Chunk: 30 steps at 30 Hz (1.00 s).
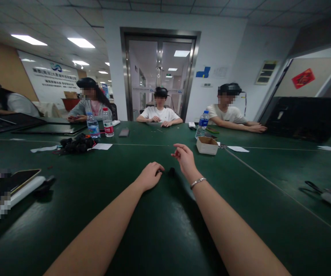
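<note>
My left hand rests on the green table, its fingers curled and closed around a small dark thing that is mostly hidden. Raised slightly above the table to the right is my right hand, with a silver bracelet at the wrist. Its index finger points left while thumb and other fingers are drawn together; what they hold, if anything, is too small to make out. Between the hands, a small black spot shows on the table, either an object or shadow.
Beyond my right hand stands a small open cardboard box, near a water bottle. Two bottles and a black tangled heap lie left. A phone is near left. Several people wearing headsets sit around the table.
</note>
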Available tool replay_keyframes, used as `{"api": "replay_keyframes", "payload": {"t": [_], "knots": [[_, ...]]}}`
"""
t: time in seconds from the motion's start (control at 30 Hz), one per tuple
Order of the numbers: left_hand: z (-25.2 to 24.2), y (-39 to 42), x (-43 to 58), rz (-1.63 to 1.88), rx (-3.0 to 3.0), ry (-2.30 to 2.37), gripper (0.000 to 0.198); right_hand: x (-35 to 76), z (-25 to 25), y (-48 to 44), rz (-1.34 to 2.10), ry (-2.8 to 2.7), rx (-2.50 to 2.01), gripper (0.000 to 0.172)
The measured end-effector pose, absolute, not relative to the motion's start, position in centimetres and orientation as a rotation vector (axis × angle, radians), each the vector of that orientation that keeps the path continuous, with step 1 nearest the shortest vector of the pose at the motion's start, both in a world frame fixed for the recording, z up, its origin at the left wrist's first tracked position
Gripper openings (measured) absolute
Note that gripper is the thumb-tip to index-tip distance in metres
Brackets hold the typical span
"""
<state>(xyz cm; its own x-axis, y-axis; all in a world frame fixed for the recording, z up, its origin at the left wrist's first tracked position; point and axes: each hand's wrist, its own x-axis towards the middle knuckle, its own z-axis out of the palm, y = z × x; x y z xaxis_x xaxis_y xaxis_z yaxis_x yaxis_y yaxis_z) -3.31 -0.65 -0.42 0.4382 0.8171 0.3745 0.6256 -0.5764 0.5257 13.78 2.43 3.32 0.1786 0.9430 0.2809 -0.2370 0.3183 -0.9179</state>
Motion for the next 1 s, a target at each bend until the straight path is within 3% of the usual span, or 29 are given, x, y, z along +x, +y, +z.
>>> {"api": "replay_keyframes", "payload": {"t": [0.2, 0.37, 0.6, 0.83, 1.0], "knots": [[-0.6, -0.3, -3.4, 0.899, 2.262, 1.286, 0.023, 19.0, 2.0, 1.5, 1.135, -1.707, -1.179, 0.041], [-0.5, 0.0, -3.5, 0.974, 2.133, 1.259, 0.024, 18.2, 0.4, 1.1, 0.934, -1.962, -1.220, 0.026], [-0.9, 0.5, -3.4, 1.048, 1.916, 1.098, 0.023, 14.9, 0.3, 0.1, 0.742, -1.939, -1.135, 0.017], [-0.7, 0.6, -3.4, 1.057, 1.844, 1.071, 0.022, 15.1, 0.3, -0.3, 0.574, -1.945, -1.123, 0.019], [-0.6, 0.6, -3.6, 1.052, 1.811, 1.040, 0.021, 15.1, 0.1, 0.1, 0.703, -1.848, -1.131, 0.025]]}}
